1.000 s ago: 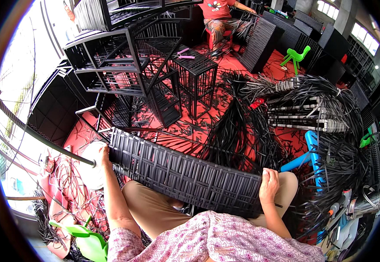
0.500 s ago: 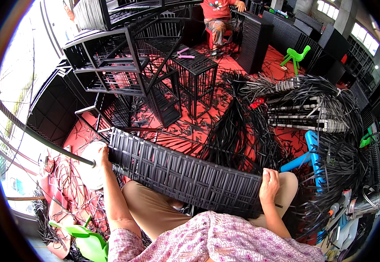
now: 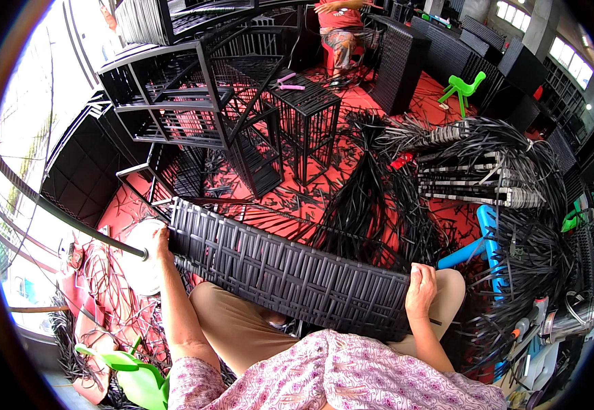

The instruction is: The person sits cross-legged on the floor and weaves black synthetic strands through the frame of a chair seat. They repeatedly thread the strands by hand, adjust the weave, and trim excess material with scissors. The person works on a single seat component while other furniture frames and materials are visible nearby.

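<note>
The left hand (image 3: pixel 160 236) is closed over the upper left end of a long black woven panel (image 3: pixel 290 273), fingers wrapped round the corner. The right hand (image 3: pixel 422 290) grips the opposite, lower right end, fingers curled over the short edge. The panel lies across the person's lap, resting on both knees in tan trousers (image 3: pixel 242 328). Its long axis runs from upper left to lower right across the view, so each hand sits at one end and neither is nearer the middle; the woven face is turned up towards the camera. A thin dark rod or strand (image 3: pixel 64 212) extends away from the left hand towards the left edge; whether the hand also holds it cannot be told. Beyond the panel, on the red floor (image 3: pixel 440 109), lie bundles of black weaving strips (image 3: pixel 372 198), a stack of striped bars (image 3: pixel 474 184), and loose offcuts. Black metal furniture frames (image 3: pixel 194 102) stand at upper left, one smaller frame (image 3: pixel 307 126) just behind the strips. A blue plastic stool (image 3: pixel 485 236) is near the right knee, a green plastic chair (image 3: pixel 464 89) well apart at the far side, and a green plastic piece (image 3: pixel 136 376) by the left elbow. Another person in a red top (image 3: pixel 338 17) is seated at the far end.
</note>
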Action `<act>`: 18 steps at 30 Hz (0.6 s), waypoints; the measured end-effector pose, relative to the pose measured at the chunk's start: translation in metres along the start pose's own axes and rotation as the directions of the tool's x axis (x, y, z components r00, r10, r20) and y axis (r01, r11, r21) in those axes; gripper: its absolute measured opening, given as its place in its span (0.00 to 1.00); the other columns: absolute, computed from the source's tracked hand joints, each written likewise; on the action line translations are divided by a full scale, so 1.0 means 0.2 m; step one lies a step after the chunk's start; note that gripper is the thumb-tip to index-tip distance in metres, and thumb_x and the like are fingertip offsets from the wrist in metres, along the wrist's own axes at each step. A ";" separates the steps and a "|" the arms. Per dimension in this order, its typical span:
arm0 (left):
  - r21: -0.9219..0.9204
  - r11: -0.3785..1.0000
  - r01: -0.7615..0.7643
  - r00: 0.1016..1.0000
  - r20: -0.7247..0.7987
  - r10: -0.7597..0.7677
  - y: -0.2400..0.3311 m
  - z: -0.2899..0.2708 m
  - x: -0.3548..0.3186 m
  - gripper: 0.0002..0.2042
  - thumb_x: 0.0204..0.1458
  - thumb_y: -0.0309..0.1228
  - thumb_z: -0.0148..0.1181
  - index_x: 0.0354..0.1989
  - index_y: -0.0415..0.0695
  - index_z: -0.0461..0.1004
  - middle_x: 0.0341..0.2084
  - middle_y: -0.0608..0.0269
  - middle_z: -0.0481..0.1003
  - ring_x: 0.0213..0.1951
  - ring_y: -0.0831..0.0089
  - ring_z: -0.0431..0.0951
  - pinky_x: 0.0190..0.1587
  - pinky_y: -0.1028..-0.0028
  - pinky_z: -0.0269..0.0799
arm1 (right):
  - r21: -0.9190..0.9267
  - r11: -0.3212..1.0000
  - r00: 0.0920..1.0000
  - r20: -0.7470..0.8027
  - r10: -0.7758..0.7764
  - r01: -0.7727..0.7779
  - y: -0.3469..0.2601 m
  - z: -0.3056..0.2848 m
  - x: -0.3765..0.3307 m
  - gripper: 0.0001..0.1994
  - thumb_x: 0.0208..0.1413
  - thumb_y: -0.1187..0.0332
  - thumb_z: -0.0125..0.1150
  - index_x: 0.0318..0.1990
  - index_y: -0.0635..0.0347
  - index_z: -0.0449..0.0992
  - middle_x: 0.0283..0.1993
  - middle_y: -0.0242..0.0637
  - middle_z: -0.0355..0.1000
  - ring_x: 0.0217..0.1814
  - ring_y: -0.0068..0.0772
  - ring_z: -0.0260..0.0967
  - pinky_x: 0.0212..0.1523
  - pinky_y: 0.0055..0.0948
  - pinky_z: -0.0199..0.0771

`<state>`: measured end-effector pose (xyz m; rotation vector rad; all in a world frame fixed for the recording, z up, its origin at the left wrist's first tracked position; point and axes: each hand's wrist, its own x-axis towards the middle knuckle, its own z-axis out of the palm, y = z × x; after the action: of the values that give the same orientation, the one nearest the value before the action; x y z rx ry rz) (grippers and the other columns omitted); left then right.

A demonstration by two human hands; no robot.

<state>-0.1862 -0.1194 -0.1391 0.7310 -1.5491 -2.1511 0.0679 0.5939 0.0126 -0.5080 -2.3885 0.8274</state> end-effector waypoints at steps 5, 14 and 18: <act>0.004 1.000 -0.004 1.000 -0.011 0.004 -0.01 0.05 -0.02 0.07 0.55 0.25 0.66 0.36 0.49 0.72 0.28 0.75 0.72 0.29 0.84 0.70 0.38 0.81 0.69 | -0.007 1.000 1.000 -0.006 0.007 -0.007 0.00 -0.01 0.00 0.14 0.65 0.62 0.53 0.41 0.64 0.79 0.44 0.45 0.74 0.48 0.48 0.72 0.52 0.42 0.71; -0.009 1.000 -0.003 0.999 -0.035 0.003 -0.05 -0.01 0.06 0.10 0.54 0.26 0.69 0.40 0.48 0.73 0.30 0.73 0.75 0.31 0.82 0.72 0.38 0.80 0.70 | -0.018 1.000 1.000 -0.004 0.003 -0.003 0.01 0.00 0.00 0.14 0.65 0.62 0.52 0.42 0.64 0.79 0.44 0.45 0.74 0.48 0.48 0.72 0.52 0.42 0.72; 0.019 1.000 -0.010 1.000 0.010 0.009 -0.09 -0.05 0.11 0.12 0.53 0.27 0.70 0.42 0.47 0.73 0.31 0.72 0.75 0.32 0.82 0.73 0.38 0.80 0.70 | -0.013 1.000 1.000 -0.004 0.004 -0.004 0.01 0.00 0.00 0.14 0.65 0.62 0.52 0.42 0.64 0.79 0.44 0.45 0.74 0.48 0.48 0.72 0.52 0.42 0.72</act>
<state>-0.1975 -0.1345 -0.1624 0.7183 -1.5771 -2.1393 0.0678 0.5957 0.0119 -0.5196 -2.3917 0.8120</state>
